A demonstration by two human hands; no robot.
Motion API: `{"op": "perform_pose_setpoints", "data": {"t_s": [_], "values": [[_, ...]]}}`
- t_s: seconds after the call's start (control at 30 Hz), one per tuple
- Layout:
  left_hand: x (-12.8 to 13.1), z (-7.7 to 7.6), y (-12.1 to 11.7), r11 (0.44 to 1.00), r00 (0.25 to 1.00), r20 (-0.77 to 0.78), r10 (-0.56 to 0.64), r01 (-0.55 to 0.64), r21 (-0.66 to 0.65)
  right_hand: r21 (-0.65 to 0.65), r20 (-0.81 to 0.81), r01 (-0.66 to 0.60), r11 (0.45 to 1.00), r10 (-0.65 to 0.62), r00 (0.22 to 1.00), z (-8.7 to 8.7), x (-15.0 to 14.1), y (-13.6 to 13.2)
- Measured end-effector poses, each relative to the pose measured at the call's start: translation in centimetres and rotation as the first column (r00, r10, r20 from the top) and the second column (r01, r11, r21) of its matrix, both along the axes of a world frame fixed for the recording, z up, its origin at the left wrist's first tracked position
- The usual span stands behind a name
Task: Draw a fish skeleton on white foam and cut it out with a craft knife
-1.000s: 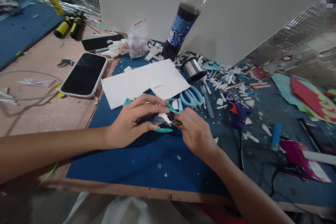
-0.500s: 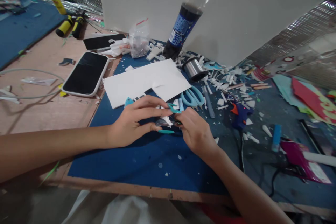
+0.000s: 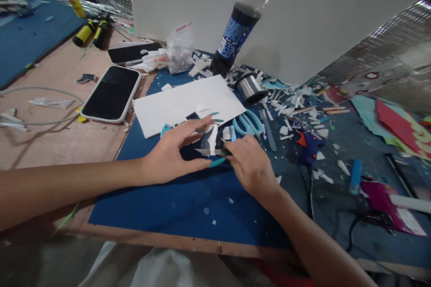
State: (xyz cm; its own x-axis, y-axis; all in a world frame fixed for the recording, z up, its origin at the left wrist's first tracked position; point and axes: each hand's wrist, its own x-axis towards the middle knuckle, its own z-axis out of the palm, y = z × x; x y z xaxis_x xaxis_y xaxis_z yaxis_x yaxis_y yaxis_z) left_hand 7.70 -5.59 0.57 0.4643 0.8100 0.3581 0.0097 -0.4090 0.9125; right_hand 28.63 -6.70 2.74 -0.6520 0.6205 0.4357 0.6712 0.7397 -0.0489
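Observation:
My left hand point(image 3: 171, 150) is open over the blue mat point(image 3: 161, 206), its thumb and fingers spread apart. In the gap between them is a small white cut piece point(image 3: 212, 140), with a dark grey patch beside it. My right hand point(image 3: 251, 163) is closed round a craft knife, its thin pointed blade point(image 3: 203, 151) reaching left across the lower end of the white piece. The knife's handle is mostly hidden by my fingers. Just beyond my hands lie a white sheet point(image 3: 182, 103) and light-blue-handled scissors point(image 3: 248, 123).
A bottle of dark drink point(image 3: 232, 36) and a wire spool point(image 3: 251, 89) stand behind the sheet. A phone point(image 3: 112, 94) lies at left. White scraps point(image 3: 292, 98), a glue gun point(image 3: 310, 147) with its cord, and a purple packet point(image 3: 387, 206) are at right.
My left fingers have opened away from the white piece, index upward and thumb apart. The knife blade now shows under it. My right hand has barely moved.

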Motion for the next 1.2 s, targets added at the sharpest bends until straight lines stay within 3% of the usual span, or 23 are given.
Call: {"op": "perform_pose_setpoints", "data": {"t_s": [0.37,0.57,0.83,1.2], "values": [[-0.1,-0.04,0.55,0.998,0.996,0.072,0.058,-0.056,-0.033,-0.139,0.009,-0.056,0.989,0.057,0.998,-0.11,0.24,0.17],[-0.13,-0.05,0.39,0.996,0.988,0.14,0.068,-0.06,-0.058,-0.13,-0.013,-0.077,0.988,0.076,0.997,0.05,0.35,0.35],[-0.35,-0.35,0.68,0.997,0.991,0.112,-0.072,0.071,0.009,-0.197,-0.049,-0.123,0.973,0.116,0.992,0.44,0.04,0.16],[-0.4,-0.1,0.47,0.993,0.988,0.153,-0.014,-0.004,0.116,-0.188,-0.046,-0.13,0.974,0.123,0.991,0.44,-0.07,0.17]]}}
